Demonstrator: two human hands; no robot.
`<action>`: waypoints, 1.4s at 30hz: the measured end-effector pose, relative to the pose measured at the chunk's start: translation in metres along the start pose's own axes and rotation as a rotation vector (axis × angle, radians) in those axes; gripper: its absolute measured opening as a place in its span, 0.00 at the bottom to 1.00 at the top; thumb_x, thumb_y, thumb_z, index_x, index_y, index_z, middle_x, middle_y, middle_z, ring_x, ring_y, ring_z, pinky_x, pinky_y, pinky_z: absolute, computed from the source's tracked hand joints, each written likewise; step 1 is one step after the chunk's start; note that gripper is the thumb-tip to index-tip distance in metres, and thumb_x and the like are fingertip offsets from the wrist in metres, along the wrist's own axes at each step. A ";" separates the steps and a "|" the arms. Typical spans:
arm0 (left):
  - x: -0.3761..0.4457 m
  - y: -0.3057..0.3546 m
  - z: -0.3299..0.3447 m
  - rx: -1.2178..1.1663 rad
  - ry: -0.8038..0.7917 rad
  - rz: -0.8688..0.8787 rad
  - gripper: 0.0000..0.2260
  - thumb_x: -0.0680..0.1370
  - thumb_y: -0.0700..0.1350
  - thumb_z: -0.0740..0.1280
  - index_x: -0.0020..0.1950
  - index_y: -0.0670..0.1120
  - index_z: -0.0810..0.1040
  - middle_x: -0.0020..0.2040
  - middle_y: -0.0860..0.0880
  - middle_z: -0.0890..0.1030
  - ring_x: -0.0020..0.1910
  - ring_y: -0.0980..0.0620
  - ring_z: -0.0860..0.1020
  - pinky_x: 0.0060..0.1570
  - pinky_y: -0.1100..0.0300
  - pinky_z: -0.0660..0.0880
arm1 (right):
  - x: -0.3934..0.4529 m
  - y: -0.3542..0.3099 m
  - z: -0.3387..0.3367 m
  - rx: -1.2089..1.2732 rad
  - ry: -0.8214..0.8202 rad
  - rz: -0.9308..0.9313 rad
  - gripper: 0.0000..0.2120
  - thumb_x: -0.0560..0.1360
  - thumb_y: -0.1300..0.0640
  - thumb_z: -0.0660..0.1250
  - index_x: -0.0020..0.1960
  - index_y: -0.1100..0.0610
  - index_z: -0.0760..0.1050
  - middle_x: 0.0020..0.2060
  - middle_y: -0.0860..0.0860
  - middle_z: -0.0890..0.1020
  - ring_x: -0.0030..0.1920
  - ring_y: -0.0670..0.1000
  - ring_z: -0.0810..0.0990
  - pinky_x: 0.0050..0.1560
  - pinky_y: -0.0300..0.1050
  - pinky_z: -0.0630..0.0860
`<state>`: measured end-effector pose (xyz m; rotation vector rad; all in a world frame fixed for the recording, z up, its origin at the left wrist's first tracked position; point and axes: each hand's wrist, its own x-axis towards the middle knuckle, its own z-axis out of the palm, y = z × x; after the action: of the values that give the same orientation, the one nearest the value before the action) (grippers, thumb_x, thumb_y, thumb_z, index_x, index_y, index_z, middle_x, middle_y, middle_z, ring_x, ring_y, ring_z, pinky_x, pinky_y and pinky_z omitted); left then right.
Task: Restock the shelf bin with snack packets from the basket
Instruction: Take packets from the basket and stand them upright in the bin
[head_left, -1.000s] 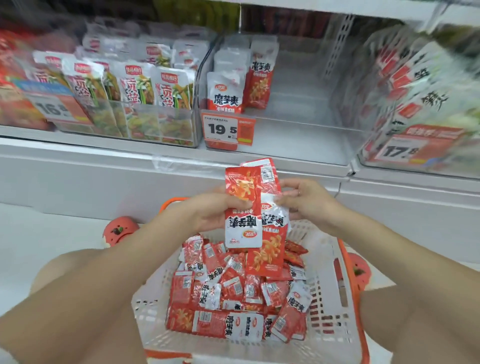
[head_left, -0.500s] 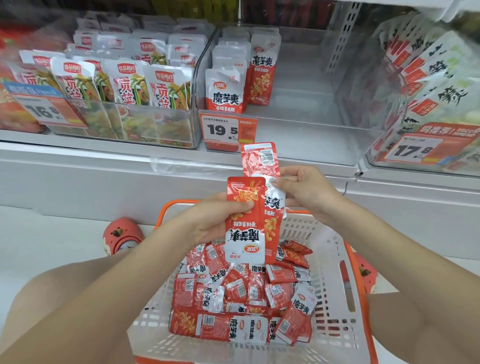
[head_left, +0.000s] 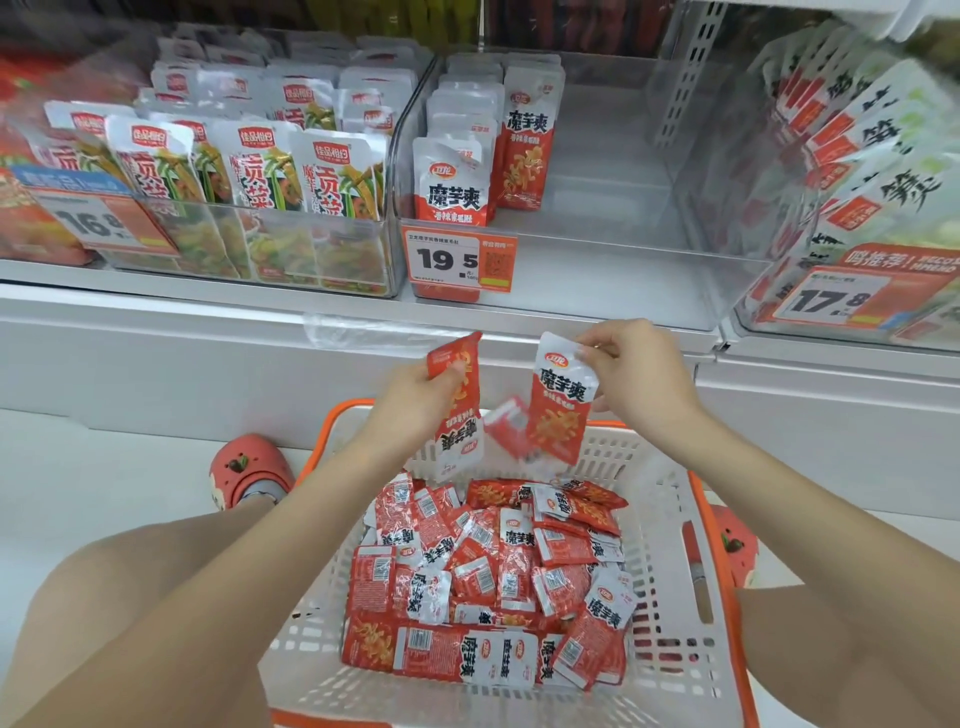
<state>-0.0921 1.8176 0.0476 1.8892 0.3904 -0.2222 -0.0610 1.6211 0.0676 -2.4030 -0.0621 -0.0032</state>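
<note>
The left hand (head_left: 421, 395) pinches one snack packet (head_left: 457, 410) upside down, and the right hand (head_left: 636, 376) pinches a second packet (head_left: 561, 402) upright by its top, a blurred third (head_left: 511, 426) seemingly dangling between them. This looks like sorting step before loading; next, both should go upright into the shelf bin (head_left: 597, 270), which holds two short rows. Dozens remain in the basket (head_left: 670, 525).

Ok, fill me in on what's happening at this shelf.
A person is restocking snack packets. The left hand grips one red packet upside down, and the right hand pinches another packet by its top, right way up, both above the white basket full of the same packets. The clear shelf bin with the 19.5 price tag is mostly unfilled, holding two short rows at its left.
</note>
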 end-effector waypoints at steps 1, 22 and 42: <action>0.001 -0.001 -0.002 -0.042 0.016 -0.007 0.09 0.81 0.50 0.60 0.46 0.48 0.75 0.43 0.48 0.81 0.37 0.54 0.78 0.31 0.63 0.70 | 0.000 -0.002 -0.004 0.043 0.015 0.023 0.06 0.77 0.62 0.65 0.46 0.58 0.81 0.40 0.58 0.83 0.33 0.60 0.83 0.38 0.59 0.80; -0.022 0.014 0.003 -0.983 -0.601 -0.305 0.14 0.72 0.50 0.64 0.53 0.43 0.76 0.51 0.40 0.82 0.49 0.41 0.80 0.49 0.38 0.76 | -0.005 -0.009 -0.008 0.543 0.055 0.308 0.05 0.80 0.62 0.60 0.46 0.57 0.71 0.37 0.57 0.80 0.21 0.48 0.79 0.23 0.41 0.78; 0.012 -0.046 0.012 -0.490 -0.251 -0.408 0.16 0.77 0.32 0.64 0.63 0.43 0.71 0.51 0.45 0.83 0.46 0.48 0.82 0.42 0.51 0.79 | -0.002 0.080 0.086 -0.290 -0.236 -0.007 0.06 0.80 0.54 0.59 0.54 0.55 0.71 0.44 0.51 0.81 0.42 0.53 0.80 0.40 0.47 0.76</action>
<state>-0.0976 1.8222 -0.0012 1.2704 0.5961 -0.5753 -0.0603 1.6198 -0.0498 -2.6818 -0.1911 0.2870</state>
